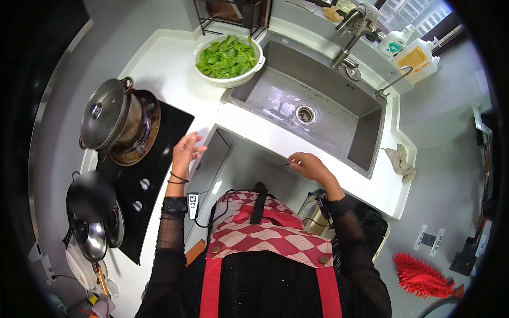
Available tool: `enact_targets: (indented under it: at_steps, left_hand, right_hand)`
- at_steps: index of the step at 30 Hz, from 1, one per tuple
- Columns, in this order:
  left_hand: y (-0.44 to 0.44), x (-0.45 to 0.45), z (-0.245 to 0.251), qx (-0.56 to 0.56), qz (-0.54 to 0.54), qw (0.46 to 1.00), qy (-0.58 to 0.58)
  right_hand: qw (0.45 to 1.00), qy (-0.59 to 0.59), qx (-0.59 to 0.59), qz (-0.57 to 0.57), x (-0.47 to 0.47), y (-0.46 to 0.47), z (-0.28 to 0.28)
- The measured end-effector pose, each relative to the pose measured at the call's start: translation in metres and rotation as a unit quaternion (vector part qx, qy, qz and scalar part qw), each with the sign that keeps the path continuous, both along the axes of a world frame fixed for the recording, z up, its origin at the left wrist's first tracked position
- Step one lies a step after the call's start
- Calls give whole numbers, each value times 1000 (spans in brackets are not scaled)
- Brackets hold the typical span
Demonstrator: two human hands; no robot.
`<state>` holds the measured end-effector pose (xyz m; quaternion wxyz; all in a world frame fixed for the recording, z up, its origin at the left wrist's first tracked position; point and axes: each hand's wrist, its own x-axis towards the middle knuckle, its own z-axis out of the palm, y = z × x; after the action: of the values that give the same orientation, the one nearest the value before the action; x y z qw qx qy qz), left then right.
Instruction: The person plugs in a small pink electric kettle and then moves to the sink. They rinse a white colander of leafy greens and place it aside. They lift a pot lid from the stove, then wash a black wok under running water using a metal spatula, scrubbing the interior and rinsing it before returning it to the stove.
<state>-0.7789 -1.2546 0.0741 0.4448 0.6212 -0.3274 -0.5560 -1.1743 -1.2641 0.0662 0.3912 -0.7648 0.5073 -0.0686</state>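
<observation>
My left hand [187, 151] is raised beside the black cooktop's edge, its fingers apart and holding nothing. Near the front of the counter, below the sink, my right hand [307, 165] has thumb and fingers pinched on a small thin dark item [284, 164], too small to identify. A white colander [228, 82] full of green leafy vegetables [227, 57] stands on the counter at the left of the steel sink [330, 93]. Water drops wet the sink's bottom around the drain [305, 115].
A lidded steel pot [109, 115] stands on the cooktop [163, 147]; pans [90, 236] lie nearer. The faucet [345, 51] rises behind the sink, with plastic bottles [417, 59] on the sill. A grey cloth [401, 162] lies at the right. A black-lined bin [368, 226] stands below.
</observation>
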Motion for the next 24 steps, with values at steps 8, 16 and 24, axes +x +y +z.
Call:
enact_targets:
  at_steps: [8,16,24]
  left_hand:
    - [-175,-7,-8,80,9,995,61]
    - [-258,13,-55,132,-47,970,199]
    - [-217,-73,-13,131,-112,983,60]
  right_hand:
    - [994,-6,-14,-107,-31,-59,21]
    - [976,-6,37,-213,-113,-79,47]
    - [917,-26,-223,-329,-218,-238,-2]
